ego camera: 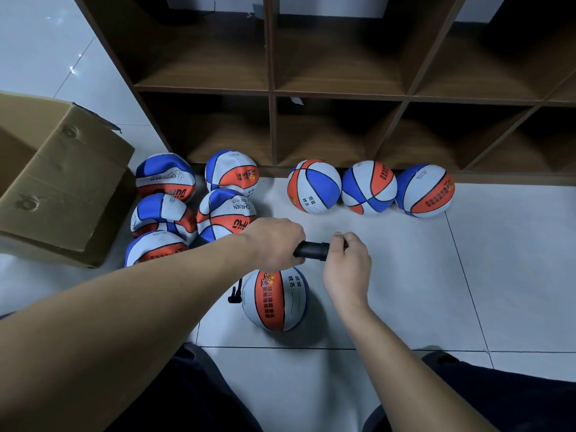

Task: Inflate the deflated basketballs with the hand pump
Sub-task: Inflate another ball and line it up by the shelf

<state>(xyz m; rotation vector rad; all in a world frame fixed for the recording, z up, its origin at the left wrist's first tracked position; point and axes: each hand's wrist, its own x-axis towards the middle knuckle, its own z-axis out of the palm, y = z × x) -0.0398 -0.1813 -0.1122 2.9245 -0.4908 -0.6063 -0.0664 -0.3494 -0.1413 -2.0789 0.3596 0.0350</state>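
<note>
From the head view, the left hand (pixel 274 241) is gripping the barrel of the black pump (pixel 311 251), and the right hand (pixel 347 257) is pinching its handle end. The pump is rigid, smooth plastic and probably light — best held around the barrel. Below it, the ball (pixel 274 299) is sitting on the tiled floor (pixel 467 275) — pebbled, round and likely soft underfoot pressure.

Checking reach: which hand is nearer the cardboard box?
Left. The left hand grips the pump on the side toward the cardboard box; the right hand lies farther right.
</note>
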